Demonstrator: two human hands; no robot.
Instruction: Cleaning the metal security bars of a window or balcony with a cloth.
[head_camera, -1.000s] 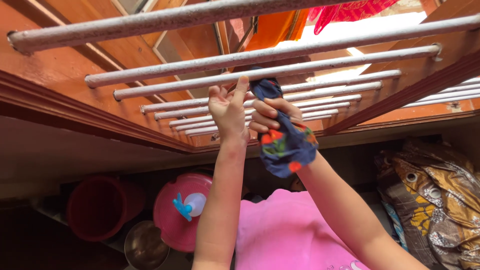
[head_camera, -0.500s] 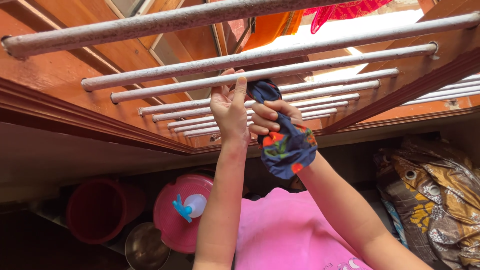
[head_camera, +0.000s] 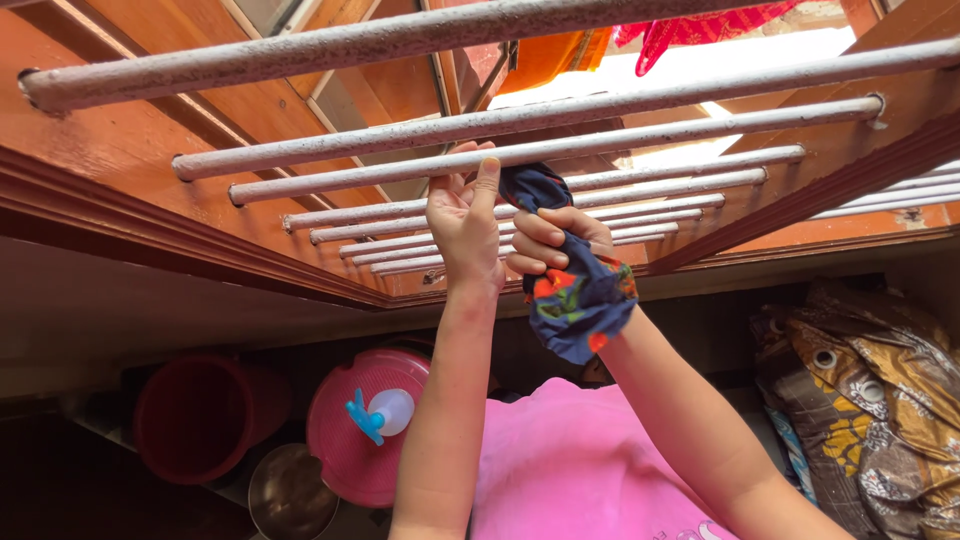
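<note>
Below, red bucket (head_camera: 205, 415), pink basin (head_camera: 350, 440) with a white-and-blue object (head_camera: 382, 413) inside.

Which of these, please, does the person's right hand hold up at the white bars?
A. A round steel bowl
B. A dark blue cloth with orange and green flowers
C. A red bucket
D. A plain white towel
B: the right hand grips the bunched dark blue flowered cloth just below the white bars, while the left hand reaches up to a bar beside it.

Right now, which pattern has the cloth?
Dark blue cloth with orange-red flowers, head view.
</note>
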